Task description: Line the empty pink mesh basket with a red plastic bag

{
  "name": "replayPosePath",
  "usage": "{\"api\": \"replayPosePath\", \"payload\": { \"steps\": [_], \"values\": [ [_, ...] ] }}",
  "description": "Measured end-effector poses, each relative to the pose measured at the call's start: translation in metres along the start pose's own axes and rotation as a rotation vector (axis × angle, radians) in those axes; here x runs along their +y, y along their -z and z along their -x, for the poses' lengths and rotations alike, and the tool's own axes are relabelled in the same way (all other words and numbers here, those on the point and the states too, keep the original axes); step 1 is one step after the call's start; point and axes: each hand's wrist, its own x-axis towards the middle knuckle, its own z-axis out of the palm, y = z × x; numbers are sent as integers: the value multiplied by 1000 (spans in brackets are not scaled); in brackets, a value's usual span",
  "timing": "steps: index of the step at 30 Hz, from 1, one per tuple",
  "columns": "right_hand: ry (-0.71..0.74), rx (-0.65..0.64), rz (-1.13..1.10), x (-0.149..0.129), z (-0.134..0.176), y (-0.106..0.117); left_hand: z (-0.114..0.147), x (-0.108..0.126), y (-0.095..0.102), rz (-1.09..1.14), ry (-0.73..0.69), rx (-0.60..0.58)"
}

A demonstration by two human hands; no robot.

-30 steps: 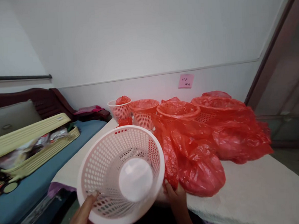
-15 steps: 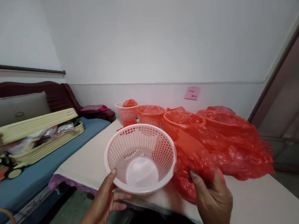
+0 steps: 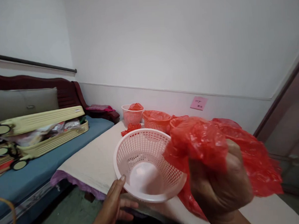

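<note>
Gripping the near-left rim of the pink perforated basket, the left hand holds it mouth-up over the near edge of the cream-covered table, thumb on the rim and fingers curled beneath. Just right of it and nearer the camera, the right hand is fisted around a bunched red plastic bag, which hangs level with the basket's right rim, overlapping it. On the far wall a pink sticky note bears writing too small to read.

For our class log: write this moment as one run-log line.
left hand: holds pink perforated basket by rim | right hand: fist grips red plastic bag beside basket
</note>
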Motion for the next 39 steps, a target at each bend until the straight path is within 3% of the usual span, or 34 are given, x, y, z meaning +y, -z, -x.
{"api": "replayPosePath", "payload": {
  "steps": [2, 4, 8, 10, 16, 19, 22, 28, 31, 33, 39],
  "values": [
    [129, -64, 6, -7, -5, -14, 2, -2, -3, -24, -9, 13],
    [187, -232, 33, -11, -1, -33, 5, -2, -7, -54, -12, 46],
    [-20, -968, 133, -10, 28, -60, 9, -2, -12, -57, -36, 105],
    [-156, -1210, 151, -8, 43, -62, 9, -3, -12, -51, -30, 126],
    [-390, -1380, -27, -11, 64, -39, 7, -10, -8, -37, -20, 127],
    [-432, -1386, -87, -16, 67, -31, 5, -14, -8, -20, -40, 116],
    [-445, -1300, -117, -21, 71, -26, 3, -18, -5, 31, -60, 97],
    [-471, -994, -171, -21, 76, -1, -1, -26, 20, 169, -100, 171],
    [-346, -783, -160, -17, 82, 13, 1, -28, 30, 213, -90, 177],
    [-226, -739, -142, -16, 90, 16, 5, -29, 27, 243, -100, 171],
    [152, -586, 10, -26, 131, -5, 23, -24, 0, 312, -133, 184]
  ]
}}
